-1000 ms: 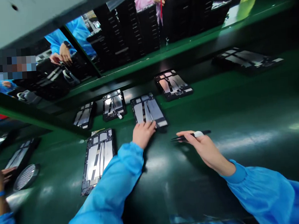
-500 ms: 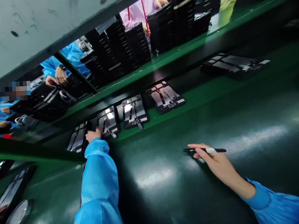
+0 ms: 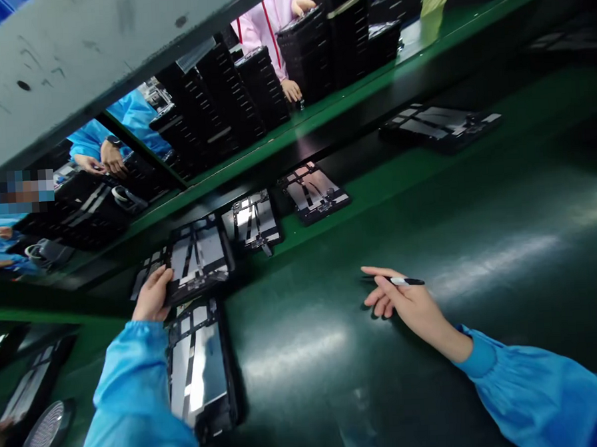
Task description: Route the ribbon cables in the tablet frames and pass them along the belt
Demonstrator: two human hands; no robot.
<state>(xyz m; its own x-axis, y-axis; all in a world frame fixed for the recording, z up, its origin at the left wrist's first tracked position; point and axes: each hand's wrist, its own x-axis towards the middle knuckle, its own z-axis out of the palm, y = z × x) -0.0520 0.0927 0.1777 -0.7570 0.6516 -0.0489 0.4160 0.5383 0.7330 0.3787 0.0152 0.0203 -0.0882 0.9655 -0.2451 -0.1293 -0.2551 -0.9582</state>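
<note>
My left hand [image 3: 152,296] is closed on the left edge of an opened tablet [image 3: 199,259], with silvery panels and dark ribbon cables inside it. The tablet is tilted, raised over the bench. Below it, partly covered by my sleeve, another opened tablet [image 3: 200,362] lies on the green bench. To the right, above the bare bench surface, my right hand [image 3: 395,295] holds slim black tweezers [image 3: 406,281] with a white band. Their tips are blurred, pointing left. The other fingers of that hand are loosely spread.
Along the back of the bench [image 3: 307,383] lie opened tablets, including one [image 3: 256,220], a second [image 3: 313,193] and a third [image 3: 441,126]. A green rail [image 3: 254,149] separates them from tall black stacks [image 3: 206,95]. Co-workers' hands [image 3: 107,159] show behind. A round, meshed object [image 3: 45,433] sits lower left.
My left hand now holds a tablet lifted from the row. The tablet in front of it has come into view from behind my sleeve. My right hand has shifted slightly left and up with the tweezers.
</note>
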